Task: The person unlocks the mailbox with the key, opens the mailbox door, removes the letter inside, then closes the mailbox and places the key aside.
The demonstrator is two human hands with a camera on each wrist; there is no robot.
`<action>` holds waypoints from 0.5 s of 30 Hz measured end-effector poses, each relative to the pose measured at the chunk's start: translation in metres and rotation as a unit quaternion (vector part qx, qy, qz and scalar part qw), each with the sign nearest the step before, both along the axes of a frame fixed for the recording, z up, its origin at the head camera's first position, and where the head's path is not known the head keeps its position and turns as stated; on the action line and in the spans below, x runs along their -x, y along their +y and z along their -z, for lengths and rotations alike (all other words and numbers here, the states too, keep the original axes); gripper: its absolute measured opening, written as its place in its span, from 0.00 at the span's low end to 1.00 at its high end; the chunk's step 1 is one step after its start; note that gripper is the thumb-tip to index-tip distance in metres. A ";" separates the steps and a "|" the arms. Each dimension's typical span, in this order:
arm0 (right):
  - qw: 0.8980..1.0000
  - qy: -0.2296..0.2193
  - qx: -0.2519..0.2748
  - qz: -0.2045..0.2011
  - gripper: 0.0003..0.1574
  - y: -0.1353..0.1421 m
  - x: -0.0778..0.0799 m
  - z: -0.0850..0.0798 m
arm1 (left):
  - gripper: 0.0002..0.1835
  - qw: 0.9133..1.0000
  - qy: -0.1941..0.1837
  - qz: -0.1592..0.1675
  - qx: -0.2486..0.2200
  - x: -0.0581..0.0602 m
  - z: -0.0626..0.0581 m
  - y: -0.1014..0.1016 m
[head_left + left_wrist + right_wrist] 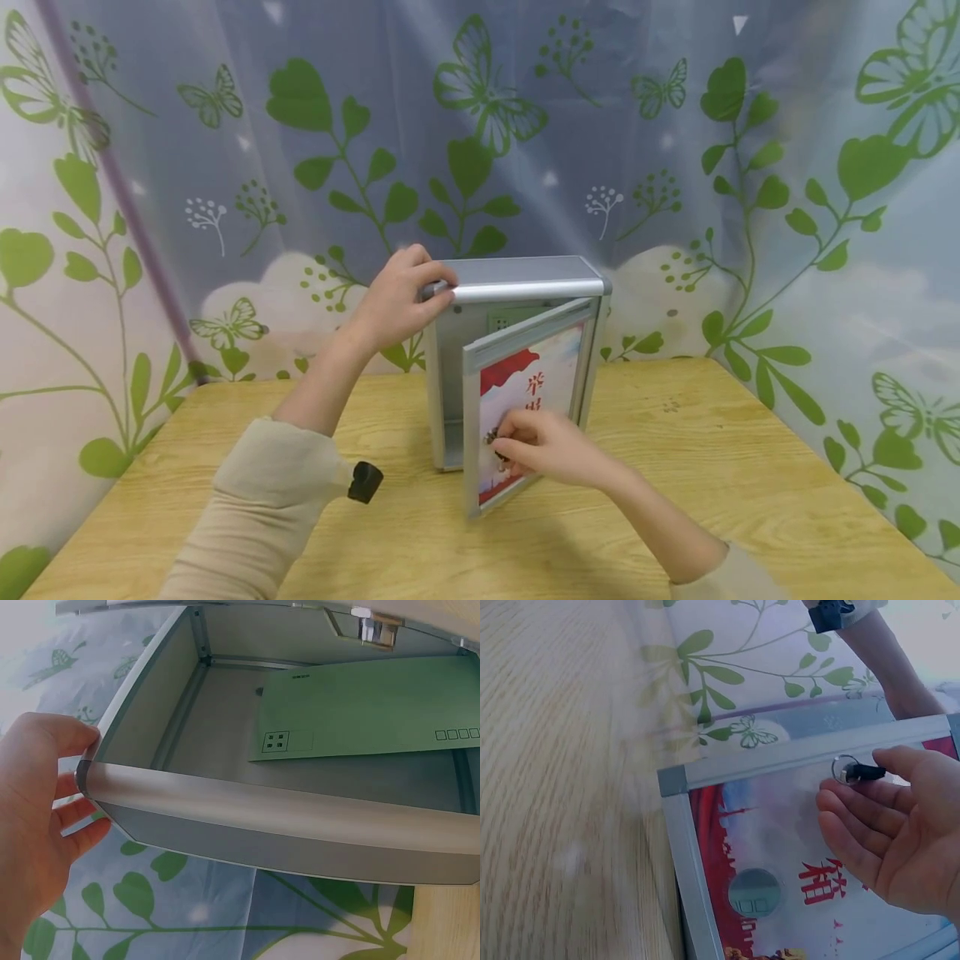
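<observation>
A metal-framed box stands upright on the table with its hinged door swung partway open. The left hand grips the box's top left corner, thumb at the front edge and fingers over the top. My right hand is at the free side of the door, where thumb and fingers pinch a black-headed key with a metal ring at the lock. Inside the box leans a green envelope with printed squares. Through a round window in the door some of the envelope shows.
The box rests on a wood-grain table. A curtain with green leaves and butterflies hangs behind and at both sides. A small black device is worn at the left sleeve.
</observation>
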State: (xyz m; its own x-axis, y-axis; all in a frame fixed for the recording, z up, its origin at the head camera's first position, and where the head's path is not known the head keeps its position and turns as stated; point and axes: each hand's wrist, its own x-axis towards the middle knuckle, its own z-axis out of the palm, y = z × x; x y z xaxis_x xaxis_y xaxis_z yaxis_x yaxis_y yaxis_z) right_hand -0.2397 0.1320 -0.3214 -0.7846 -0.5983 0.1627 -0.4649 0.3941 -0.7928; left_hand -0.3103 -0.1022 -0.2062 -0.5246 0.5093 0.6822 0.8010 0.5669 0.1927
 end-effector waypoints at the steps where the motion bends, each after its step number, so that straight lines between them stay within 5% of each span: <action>1: 1.000 -0.003 -0.003 -0.007 0.08 0.002 -0.001 -0.001 | 0.06 1.000 -0.001 0.000 0.001 0.000 0.000 0.000; 15: 0.995 -0.052 -0.001 -0.085 0.10 0.031 -0.002 -0.004 | 0.06 1.000 -0.002 -0.001 -0.003 0.002 0.001 0.000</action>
State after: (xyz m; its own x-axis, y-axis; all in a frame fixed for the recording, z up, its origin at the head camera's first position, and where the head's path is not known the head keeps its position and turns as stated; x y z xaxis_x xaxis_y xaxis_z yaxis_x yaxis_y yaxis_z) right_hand -0.2382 0.1630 -0.3177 -0.6849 -0.7237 0.0846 -0.4398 0.3181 -0.8399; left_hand -0.3119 -0.1022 -0.2073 -0.5284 0.5043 0.6830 0.7992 0.5670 0.1996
